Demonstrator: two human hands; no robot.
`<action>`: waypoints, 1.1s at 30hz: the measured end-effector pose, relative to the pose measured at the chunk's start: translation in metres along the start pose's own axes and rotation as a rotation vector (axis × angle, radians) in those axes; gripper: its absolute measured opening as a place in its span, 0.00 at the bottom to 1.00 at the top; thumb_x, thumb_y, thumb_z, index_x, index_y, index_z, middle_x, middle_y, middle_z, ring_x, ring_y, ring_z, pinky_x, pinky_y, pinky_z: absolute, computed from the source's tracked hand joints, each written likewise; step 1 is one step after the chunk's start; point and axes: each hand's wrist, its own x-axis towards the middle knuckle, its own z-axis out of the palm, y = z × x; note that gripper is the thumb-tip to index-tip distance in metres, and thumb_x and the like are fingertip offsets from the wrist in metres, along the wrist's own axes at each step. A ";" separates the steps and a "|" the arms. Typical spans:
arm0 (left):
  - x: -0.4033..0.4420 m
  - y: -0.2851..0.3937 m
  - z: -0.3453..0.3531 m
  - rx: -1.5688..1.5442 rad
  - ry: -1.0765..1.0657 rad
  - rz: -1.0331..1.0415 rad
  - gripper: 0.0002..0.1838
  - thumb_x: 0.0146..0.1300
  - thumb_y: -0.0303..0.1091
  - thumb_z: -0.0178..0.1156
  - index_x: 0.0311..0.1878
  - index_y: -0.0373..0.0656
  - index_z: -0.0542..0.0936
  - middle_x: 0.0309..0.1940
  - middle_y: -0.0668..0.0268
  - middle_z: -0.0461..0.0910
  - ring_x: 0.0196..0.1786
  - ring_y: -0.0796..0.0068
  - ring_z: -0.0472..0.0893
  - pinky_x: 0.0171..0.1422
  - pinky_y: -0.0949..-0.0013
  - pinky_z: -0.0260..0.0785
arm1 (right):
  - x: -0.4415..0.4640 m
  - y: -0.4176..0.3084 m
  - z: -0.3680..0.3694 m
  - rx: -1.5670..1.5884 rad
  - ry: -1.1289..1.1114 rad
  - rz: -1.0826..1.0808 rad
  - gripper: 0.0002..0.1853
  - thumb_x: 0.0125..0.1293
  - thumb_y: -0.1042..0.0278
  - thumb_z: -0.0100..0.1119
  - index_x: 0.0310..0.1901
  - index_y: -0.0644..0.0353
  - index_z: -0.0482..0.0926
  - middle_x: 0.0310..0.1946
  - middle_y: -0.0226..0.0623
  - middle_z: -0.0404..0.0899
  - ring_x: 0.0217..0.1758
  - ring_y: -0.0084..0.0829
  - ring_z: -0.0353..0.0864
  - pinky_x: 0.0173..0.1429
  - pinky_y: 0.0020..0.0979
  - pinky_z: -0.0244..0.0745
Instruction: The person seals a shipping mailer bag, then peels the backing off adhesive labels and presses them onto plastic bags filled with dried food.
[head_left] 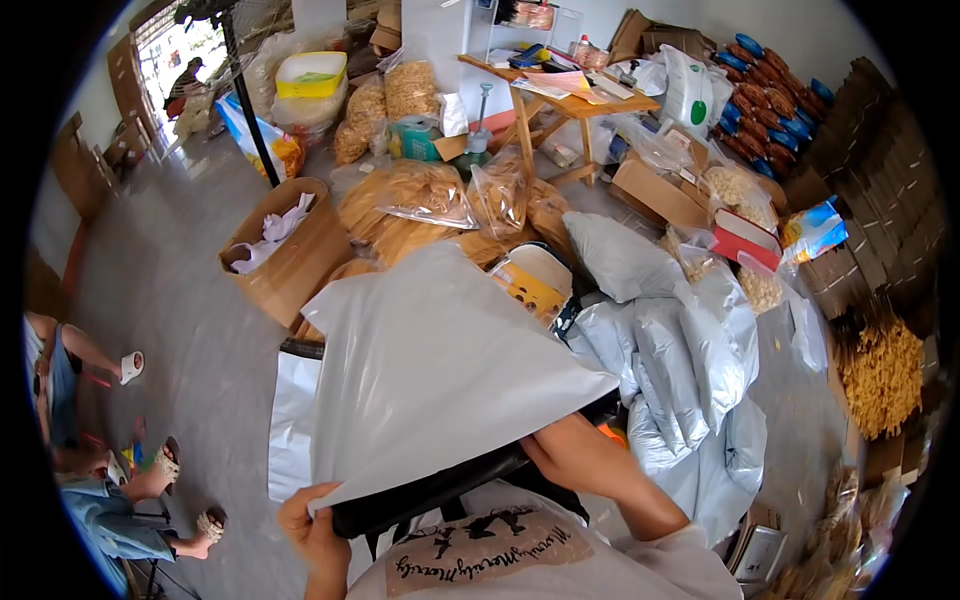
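A large grey plastic mailing bag (440, 370) spreads out in front of my body, its black inside showing along the near edge. My left hand (314, 528) pinches the bag's near left corner between thumb and fingers. On the other side, my right hand (580, 458) is closed at the bag's near edge, with its fingertips hidden by the plastic. Whether anything lies inside the bag cannot be seen. Just beyond it is an open box with a yellow printed panel (530, 285), partly covered by the grey plastic.
Filled grey mailing bags (690, 350) are piled on the right. A cardboard box (285, 255) with white plastic stands at left, near clear bags of tan goods (415, 190). Farther back is a wooden table (620, 103). People's legs (150, 480) show at far left.
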 end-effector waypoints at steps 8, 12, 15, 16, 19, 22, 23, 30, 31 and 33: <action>0.016 0.031 -0.024 0.023 -0.093 -0.268 0.14 0.52 0.15 0.41 0.34 0.31 0.78 0.19 0.65 0.74 0.12 0.85 0.67 0.15 0.81 0.56 | 0.000 0.020 -0.075 -0.059 0.369 -0.005 0.25 0.52 0.90 0.45 0.55 0.64 0.71 0.58 0.51 0.66 0.65 0.47 0.62 0.66 0.38 0.57; 0.019 0.029 -0.027 0.007 -0.082 -0.286 0.12 0.54 0.17 0.44 0.34 0.32 0.78 0.19 0.66 0.73 0.13 0.85 0.67 0.15 0.81 0.56 | 0.011 0.041 -0.043 -0.231 0.018 -0.342 0.25 0.48 0.81 0.51 0.52 0.61 0.74 0.64 0.46 0.59 0.71 0.44 0.48 0.70 0.44 0.49; 0.035 0.015 -0.050 0.113 -0.305 -0.117 0.10 0.57 0.20 0.47 0.35 0.33 0.79 0.19 0.67 0.73 0.12 0.84 0.66 0.14 0.80 0.56 | 0.012 0.037 -0.035 -0.123 -0.145 -0.536 0.18 0.49 0.78 0.53 0.46 0.65 0.76 0.57 0.44 0.68 0.67 0.45 0.58 0.68 0.45 0.54; 0.047 -0.003 -0.068 -0.091 -0.510 -0.021 0.10 0.57 0.24 0.51 0.41 0.33 0.78 0.19 0.66 0.74 0.14 0.83 0.68 0.18 0.80 0.59 | 0.010 0.039 -0.031 0.016 -0.206 -0.547 0.14 0.50 0.76 0.55 0.41 0.67 0.77 0.52 0.44 0.74 0.63 0.45 0.65 0.66 0.46 0.56; 0.068 -0.037 -0.075 -0.388 -0.125 -0.170 0.30 0.56 0.42 0.61 0.60 0.38 0.67 0.35 0.57 0.79 0.32 0.73 0.78 0.41 0.74 0.69 | 0.002 0.034 -0.031 0.168 -0.006 -0.445 0.10 0.49 0.73 0.60 0.34 0.67 0.78 0.40 0.41 0.81 0.53 0.45 0.76 0.63 0.46 0.62; 0.071 -0.036 -0.016 0.096 -0.017 0.024 0.40 0.53 0.48 0.63 0.66 0.43 0.59 0.54 0.47 0.70 0.56 0.62 0.71 0.60 0.64 0.61 | 0.000 0.034 -0.028 0.271 0.074 -0.425 0.11 0.46 0.71 0.63 0.32 0.66 0.78 0.37 0.42 0.82 0.50 0.45 0.78 0.61 0.46 0.64; 0.068 -0.038 0.001 0.040 0.040 0.263 0.40 0.53 0.47 0.62 0.67 0.45 0.59 0.59 0.47 0.63 0.62 0.58 0.64 0.64 0.60 0.55 | 0.000 0.033 -0.029 0.292 0.079 -0.412 0.10 0.46 0.72 0.63 0.32 0.66 0.78 0.37 0.43 0.81 0.50 0.45 0.78 0.61 0.46 0.64; 0.086 0.001 -0.001 0.242 -0.697 0.668 0.13 0.45 0.38 0.64 0.32 0.39 0.82 0.47 0.57 0.77 0.59 0.52 0.68 0.67 0.53 0.51 | 0.000 0.033 -0.031 0.278 0.142 -0.443 0.14 0.47 0.65 0.64 0.28 0.67 0.76 0.35 0.48 0.81 0.45 0.46 0.80 0.56 0.46 0.68; 0.087 0.002 0.000 0.163 -0.745 0.638 0.12 0.46 0.37 0.64 0.28 0.37 0.81 0.41 0.58 0.80 0.53 0.52 0.75 0.64 0.54 0.58 | 0.000 0.033 -0.032 0.275 0.184 -0.481 0.15 0.47 0.62 0.64 0.28 0.67 0.75 0.34 0.49 0.80 0.44 0.46 0.80 0.53 0.45 0.71; 0.084 0.003 -0.001 0.071 -0.661 0.563 0.11 0.48 0.36 0.62 0.26 0.36 0.79 0.36 0.57 0.80 0.45 0.55 0.78 0.57 0.57 0.64 | -0.001 0.034 -0.035 0.266 0.226 -0.521 0.17 0.48 0.59 0.64 0.27 0.67 0.75 0.33 0.50 0.80 0.43 0.46 0.81 0.50 0.44 0.73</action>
